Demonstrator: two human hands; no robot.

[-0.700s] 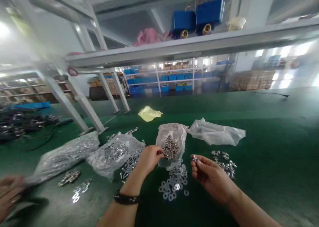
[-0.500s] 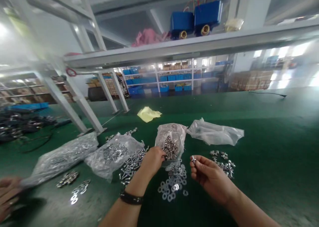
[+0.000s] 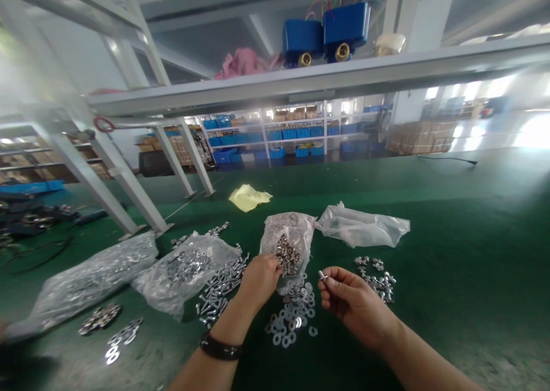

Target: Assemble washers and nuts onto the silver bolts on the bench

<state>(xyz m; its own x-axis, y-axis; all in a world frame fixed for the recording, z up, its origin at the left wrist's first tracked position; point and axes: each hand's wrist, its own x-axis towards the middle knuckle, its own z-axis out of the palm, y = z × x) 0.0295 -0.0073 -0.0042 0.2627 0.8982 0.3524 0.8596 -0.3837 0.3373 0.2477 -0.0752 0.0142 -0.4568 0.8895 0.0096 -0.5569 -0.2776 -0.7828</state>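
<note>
My left hand (image 3: 258, 280) presses its curled fingers against the lower edge of a clear plastic bag of steel nuts (image 3: 287, 253), and its fingertips are hidden. My right hand (image 3: 350, 299) pinches a small steel bolt (image 3: 322, 275) between thumb and forefinger. Below the nut bag lies a loose pile of flat steel washers (image 3: 292, 316). Loose bolts (image 3: 219, 291) lie to the left of my left hand. Several small bolt-and-nut pieces (image 3: 378, 282) lie to the right of my right hand.
The green table mat (image 3: 451, 253) holds a limp plastic bag (image 3: 361, 226), two full bags of washers (image 3: 184, 268), a yellow cloth (image 3: 249, 198) and small washer heaps (image 3: 101, 318). Grey rack legs (image 3: 124, 173) stand beyond them, under a shelf (image 3: 301, 79) carrying blue boxes (image 3: 324, 33).
The whole scene has slid left in the view as my head turned. The co-worker's hand at the lower left has almost left the frame. My hands stay at the nut bag and bolt.
</note>
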